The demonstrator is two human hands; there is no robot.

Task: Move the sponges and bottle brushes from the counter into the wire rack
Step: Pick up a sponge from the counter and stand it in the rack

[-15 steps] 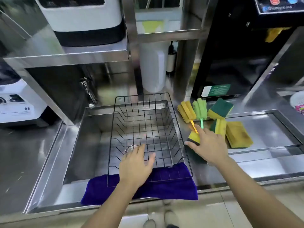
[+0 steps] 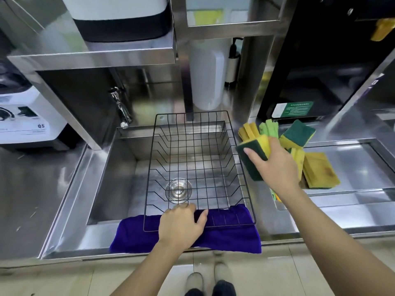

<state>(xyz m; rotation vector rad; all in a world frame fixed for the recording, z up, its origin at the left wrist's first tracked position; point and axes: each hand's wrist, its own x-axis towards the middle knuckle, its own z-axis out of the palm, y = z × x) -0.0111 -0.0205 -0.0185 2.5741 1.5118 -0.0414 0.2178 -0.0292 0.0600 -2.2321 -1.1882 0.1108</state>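
Observation:
A black wire rack (image 2: 196, 133) sits over the steel sink with nothing in it. My left hand (image 2: 181, 225) rests on the rack's front edge, fingers spread over the wire. My right hand (image 2: 275, 165) holds a yellow and green sponge (image 2: 251, 159) lifted just right of the rack. Behind it on the counter lie a yellow bottle brush (image 2: 248, 130) and a green bottle brush (image 2: 269, 128), their handles hidden by my hand. Another green-topped sponge (image 2: 298, 133) and flat yellow sponges (image 2: 318, 169) lie to the right.
A purple cloth (image 2: 226, 238) hangs over the sink's front lip under the rack. The tap (image 2: 120, 107) stands at the back left. A white cylinder (image 2: 206, 75) and a black appliance (image 2: 320, 60) stand behind the counter. A steel shelf (image 2: 96, 54) overhangs at left.
My right hand has closed on a sponge and lifted it off the counter toward the rack. My left hand has slid slightly back along the rack's front edge.

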